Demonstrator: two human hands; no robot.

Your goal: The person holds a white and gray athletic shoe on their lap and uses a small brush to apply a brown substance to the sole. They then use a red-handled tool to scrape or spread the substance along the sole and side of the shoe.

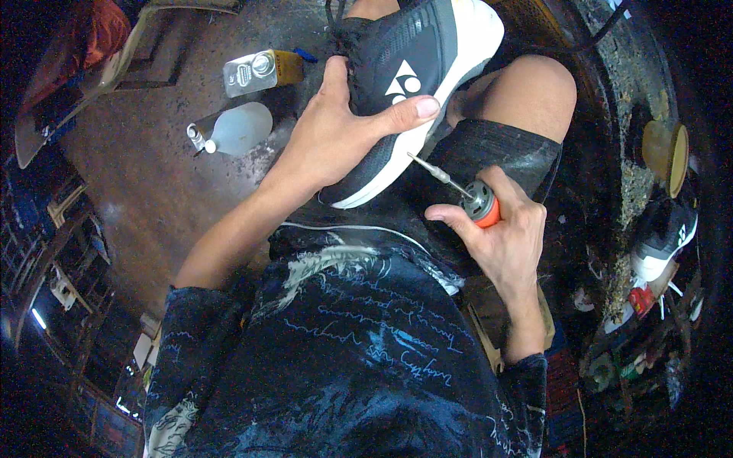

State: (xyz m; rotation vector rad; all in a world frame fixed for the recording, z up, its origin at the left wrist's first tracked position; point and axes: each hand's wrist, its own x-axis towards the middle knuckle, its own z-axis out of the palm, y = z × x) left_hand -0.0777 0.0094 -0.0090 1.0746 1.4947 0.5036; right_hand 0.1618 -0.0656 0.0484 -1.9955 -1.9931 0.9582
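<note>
My left hand (336, 141) grips a black sports shoe (374, 84) with a white sole and white side mark, held tilted above my lap. Its thumb lies across the side by the sole edge, and the other fingers are partly hidden behind the shoe. In my right hand (508, 229) is an awl (443, 177) with a slim metal shank and a rounded orange and dark handle. The tip points at the white sole edge near the toe; whether it touches, I cannot tell. My right thumb sticks out beside the handle.
On the brown floor at the left stand a yellow and clear can (263, 71) and a whitish plastic bottle (240, 128). My bare knee (534, 91) is bent beside the shoe. Another black and white shoe (664, 240) lies at the far right among clutter, below a yellowish round container (666, 156).
</note>
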